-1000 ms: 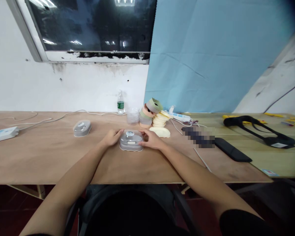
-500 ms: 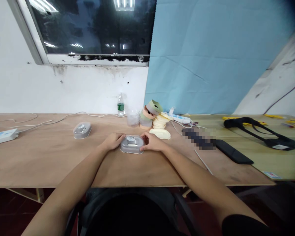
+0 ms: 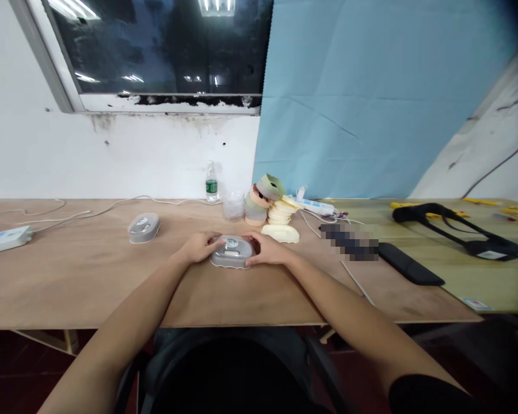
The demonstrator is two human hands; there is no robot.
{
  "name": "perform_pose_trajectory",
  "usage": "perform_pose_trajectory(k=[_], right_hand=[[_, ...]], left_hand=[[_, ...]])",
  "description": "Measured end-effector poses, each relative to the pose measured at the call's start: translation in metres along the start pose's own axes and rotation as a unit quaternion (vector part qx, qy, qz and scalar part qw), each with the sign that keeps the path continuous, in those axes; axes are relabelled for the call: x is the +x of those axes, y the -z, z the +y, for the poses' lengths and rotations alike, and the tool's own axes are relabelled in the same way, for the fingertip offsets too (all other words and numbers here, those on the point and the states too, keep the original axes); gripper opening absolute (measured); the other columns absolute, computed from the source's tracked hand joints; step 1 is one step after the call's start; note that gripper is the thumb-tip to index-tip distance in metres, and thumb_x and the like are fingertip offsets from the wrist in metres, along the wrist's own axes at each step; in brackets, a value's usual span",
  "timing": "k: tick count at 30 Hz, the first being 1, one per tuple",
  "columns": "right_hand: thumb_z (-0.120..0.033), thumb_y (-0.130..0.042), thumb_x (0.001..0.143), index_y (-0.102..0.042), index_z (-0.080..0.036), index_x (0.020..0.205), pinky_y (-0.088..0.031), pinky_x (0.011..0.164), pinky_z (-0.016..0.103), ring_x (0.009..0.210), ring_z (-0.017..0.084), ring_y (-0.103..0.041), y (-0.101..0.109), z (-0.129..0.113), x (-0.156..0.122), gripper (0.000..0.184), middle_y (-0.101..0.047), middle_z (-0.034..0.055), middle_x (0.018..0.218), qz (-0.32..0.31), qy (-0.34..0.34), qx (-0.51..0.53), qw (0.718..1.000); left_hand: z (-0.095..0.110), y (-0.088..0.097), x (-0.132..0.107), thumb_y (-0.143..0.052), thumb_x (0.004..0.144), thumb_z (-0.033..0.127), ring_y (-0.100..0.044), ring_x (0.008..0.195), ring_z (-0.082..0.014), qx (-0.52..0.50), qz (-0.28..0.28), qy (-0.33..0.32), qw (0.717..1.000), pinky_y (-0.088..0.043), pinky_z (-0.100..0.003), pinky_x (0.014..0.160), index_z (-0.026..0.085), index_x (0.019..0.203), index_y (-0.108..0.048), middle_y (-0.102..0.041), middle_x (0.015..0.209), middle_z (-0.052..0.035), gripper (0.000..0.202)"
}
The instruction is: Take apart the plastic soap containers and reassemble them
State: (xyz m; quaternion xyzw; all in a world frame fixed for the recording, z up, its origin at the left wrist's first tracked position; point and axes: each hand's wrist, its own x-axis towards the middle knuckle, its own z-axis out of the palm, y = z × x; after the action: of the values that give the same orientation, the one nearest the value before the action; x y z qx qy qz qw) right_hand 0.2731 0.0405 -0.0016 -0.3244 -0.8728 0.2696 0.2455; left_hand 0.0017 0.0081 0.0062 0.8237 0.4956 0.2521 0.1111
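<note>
A grey oval plastic box with a clear lid (image 3: 232, 256) rests on the table in front of me; a round pale label and a small light strip show on its top. My left hand (image 3: 201, 247) grips its left side, the thumb lying over the lid's edge. From the right, my right hand (image 3: 266, 249) curls around the other end, thumb low at the near corner and fingers at the far side. Some fingertips are hidden behind the box. A similar grey oval box (image 3: 144, 228) stands apart to the left.
Behind the hands are a cream oval plate (image 3: 280, 233), stacked cream pieces (image 3: 280, 211), stacked coloured rings (image 3: 259, 198), clear cups (image 3: 233, 205) and a water bottle (image 3: 211, 183). Power strips (image 3: 6, 239) with cables, a black slab (image 3: 410, 264) and a black strap frame (image 3: 492, 247) lie around.
My left thumb has moved right, from the box's side onto the lid's edge. The right hand and the box stay nearly in place.
</note>
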Motion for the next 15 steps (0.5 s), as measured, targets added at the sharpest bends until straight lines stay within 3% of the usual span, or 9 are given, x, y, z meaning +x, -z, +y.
perform_pose_trajectory(k=[4,7,9,12,15], right_hand=[[-0.05,-0.079,0.061,-0.048,-0.02,0.131,-0.048,0.085,0.037,0.1,0.024,-0.059,-0.003,0.002,0.002,0.082,-0.06,0.0102,0.12,0.016,0.004,-0.014,1.0],[-0.046,-0.073,0.07,-0.048,-0.022,0.131,-0.049,0.082,0.036,0.09,0.02,-0.061,-0.007,0.006,0.004,0.071,-0.058,0.0109,0.123,0.077,0.003,-0.051,0.996],[-0.043,-0.07,0.074,-0.05,-0.021,0.13,-0.049,0.078,0.036,0.078,0.017,-0.06,-0.008,0.01,0.005,0.062,-0.059,0.0109,0.121,0.127,-0.009,-0.082,0.988],[-0.04,-0.065,0.078,-0.053,-0.021,0.126,-0.049,0.073,0.034,0.069,0.015,-0.057,-0.008,0.013,0.006,0.053,-0.062,0.0091,0.113,0.164,-0.012,-0.1,0.981],[-0.038,-0.063,0.08,-0.057,-0.021,0.121,-0.049,0.073,0.033,0.072,0.016,-0.058,-0.006,0.011,0.006,0.045,-0.064,0.0077,0.107,0.179,0.003,-0.094,0.979]], left_hand=[[-0.005,-0.003,0.001,-0.037,0.088,0.061,-0.064,0.096,-0.0236,0.004,0.009,0.011,1.0,-0.046,-0.032,0.085,0.017,0.121,-0.062,-0.067,0.113,-0.0101,0.06],[-0.01,-0.006,0.003,-0.04,0.087,0.061,-0.063,0.099,-0.0241,0.007,0.05,0.042,0.998,-0.046,-0.034,0.089,0.015,0.133,-0.05,-0.062,0.12,-0.0134,0.066],[-0.011,-0.006,0.004,-0.043,0.087,0.058,-0.059,0.109,-0.0245,-0.008,0.085,0.015,0.996,-0.044,-0.036,0.095,0.015,0.136,-0.046,-0.055,0.13,-0.0143,0.065],[-0.006,-0.002,0.004,-0.038,0.092,0.052,-0.054,0.116,-0.0222,-0.053,0.065,-0.073,0.994,-0.039,-0.035,0.102,0.018,0.117,-0.061,-0.057,0.129,-0.0096,0.048],[0.001,0.003,0.003,-0.031,0.095,0.048,-0.057,0.112,-0.0202,-0.084,0.029,-0.099,0.991,-0.041,-0.033,0.1,0.019,0.104,-0.067,-0.064,0.119,-0.0075,0.048]])
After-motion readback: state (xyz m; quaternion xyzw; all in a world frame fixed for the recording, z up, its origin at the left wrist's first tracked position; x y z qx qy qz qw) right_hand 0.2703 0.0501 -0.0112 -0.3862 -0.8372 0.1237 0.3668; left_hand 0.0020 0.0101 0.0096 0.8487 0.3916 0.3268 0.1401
